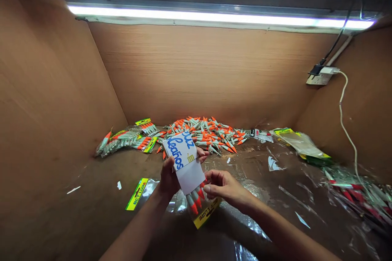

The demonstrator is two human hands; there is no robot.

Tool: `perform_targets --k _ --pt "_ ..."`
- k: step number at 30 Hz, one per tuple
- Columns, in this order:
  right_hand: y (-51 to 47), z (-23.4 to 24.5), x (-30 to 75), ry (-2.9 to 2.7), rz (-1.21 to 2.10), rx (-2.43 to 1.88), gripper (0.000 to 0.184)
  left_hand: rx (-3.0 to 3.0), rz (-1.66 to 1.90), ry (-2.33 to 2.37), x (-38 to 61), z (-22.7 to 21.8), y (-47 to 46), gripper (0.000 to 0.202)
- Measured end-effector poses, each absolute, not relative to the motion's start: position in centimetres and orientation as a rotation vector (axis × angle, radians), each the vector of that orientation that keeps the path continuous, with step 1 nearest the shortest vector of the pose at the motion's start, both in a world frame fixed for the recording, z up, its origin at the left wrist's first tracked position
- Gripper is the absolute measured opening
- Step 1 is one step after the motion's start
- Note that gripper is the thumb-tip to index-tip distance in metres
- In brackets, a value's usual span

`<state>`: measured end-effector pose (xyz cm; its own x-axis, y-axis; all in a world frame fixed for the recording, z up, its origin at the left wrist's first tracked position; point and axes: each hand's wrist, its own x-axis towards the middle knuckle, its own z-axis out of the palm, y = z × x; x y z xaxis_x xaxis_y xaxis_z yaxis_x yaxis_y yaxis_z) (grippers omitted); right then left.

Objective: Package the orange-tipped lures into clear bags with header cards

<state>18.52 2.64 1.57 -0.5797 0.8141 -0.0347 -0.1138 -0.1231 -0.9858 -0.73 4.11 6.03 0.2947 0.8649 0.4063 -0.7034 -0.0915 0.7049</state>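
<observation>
My left hand [170,177] grips a white card with blue lettering [183,155] from its left side, thumb on the front. The card goes down into a clear bag with a yellow label [206,212] that holds orange-tipped grey lures [196,199]. My right hand [225,185] pinches the bag's upper right edge beside the card, fingers curled. Both hands are held just above the table, near its middle.
A heap of loose orange and grey lures [208,132] lies at the back. Packed bags [125,140] are stacked at the left. An empty yellow-labelled bag [137,193] lies near my left wrist. More bags [301,144] and red lures [355,193] lie right. A white cable [344,122] hangs from a wall socket [321,75].
</observation>
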Motion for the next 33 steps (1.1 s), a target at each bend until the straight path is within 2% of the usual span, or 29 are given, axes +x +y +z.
perform_targets --k 6,11,13,17,20,23,27,33 --pt "3.1 1.9 19.1 -1.683 1.641 -0.814 0.040 1.032 1.285 0.227 -0.8 6.0 4.0 0.073" --pt "4.6 5.5 20.6 -1.721 1.067 -0.926 0.050 1.077 1.114 0.237 -1.4 3.8 5.1 0.073" --pt "5.3 7.3 20.5 -1.738 0.952 -0.875 0.055 1.069 1.005 0.253 -1.7 2.3 5.7 0.070" --pt "7.3 9.5 19.1 -1.886 1.147 -0.683 0.066 1.048 0.901 0.267 -2.0 0.1 6.3 0.066" --pt "9.0 9.6 18.3 -1.875 1.320 -0.622 0.057 1.042 0.888 0.215 -1.7 -0.1 6.2 0.082" --pt "10.0 9.3 17.9 -1.744 1.351 -0.587 0.052 0.956 0.884 0.110 -1.0 0.0 6.1 0.095" --pt "10.0 9.1 18.1 -1.620 1.301 -0.590 0.051 0.817 0.943 0.065 -0.3 0.1 6.2 0.094" --pt "11.3 8.9 25.0 -1.426 0.979 -0.794 0.051 0.631 0.965 0.043 -0.1 0.1 6.4 0.075"
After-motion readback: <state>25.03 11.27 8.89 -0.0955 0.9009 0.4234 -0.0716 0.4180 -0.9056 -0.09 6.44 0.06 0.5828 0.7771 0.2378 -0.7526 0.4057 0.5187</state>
